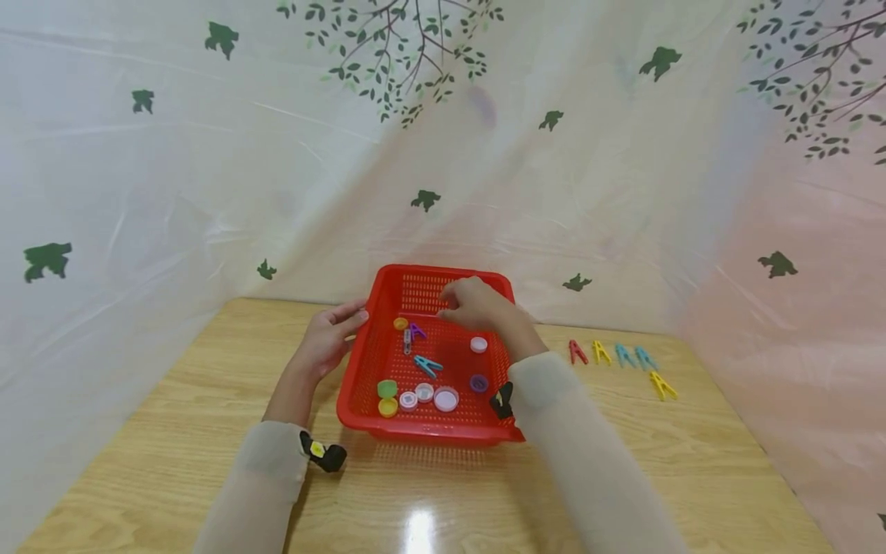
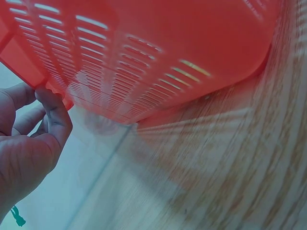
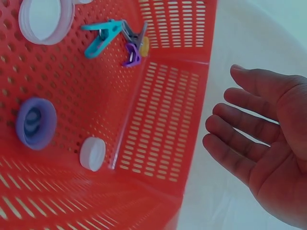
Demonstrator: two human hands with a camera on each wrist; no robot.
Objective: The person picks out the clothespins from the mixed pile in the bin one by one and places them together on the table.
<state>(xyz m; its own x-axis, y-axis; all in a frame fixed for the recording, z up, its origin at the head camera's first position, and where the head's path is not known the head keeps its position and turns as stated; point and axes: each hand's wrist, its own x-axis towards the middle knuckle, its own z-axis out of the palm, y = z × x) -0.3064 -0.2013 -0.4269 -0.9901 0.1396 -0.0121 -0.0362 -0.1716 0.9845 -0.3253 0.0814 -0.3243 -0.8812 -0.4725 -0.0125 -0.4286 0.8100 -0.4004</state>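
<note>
A red plastic basket (image 1: 443, 431) with slotted walls stands on the table. At its left rim my left hand (image 1: 324, 338) pinches the edge between thumb and fingers. My right hand (image 1: 476, 304) hovers over the basket's far right part, fingers loosely spread and holding nothing, as its palm (image 3: 283, 148) shows in the right wrist view. Inside lie a teal clothespin (image 1: 427, 365), a purple clothespin (image 1: 416, 332) and a grey clothespin (image 1: 407, 342). Several bottle caps share the basket floor, among them a white cap (image 3: 92, 154), a purple cap (image 3: 36, 123) and a green cap (image 1: 388, 388).
Right of the basket, on the wooden table (image 1: 623, 462), lie a red clothespin (image 1: 577, 352), a yellow clothespin (image 1: 601, 352), two blue clothespins (image 1: 624, 355) and another yellow clothespin (image 1: 663, 385). A pale curtain (image 1: 311, 192) with leaf prints hangs behind the table's back edge.
</note>
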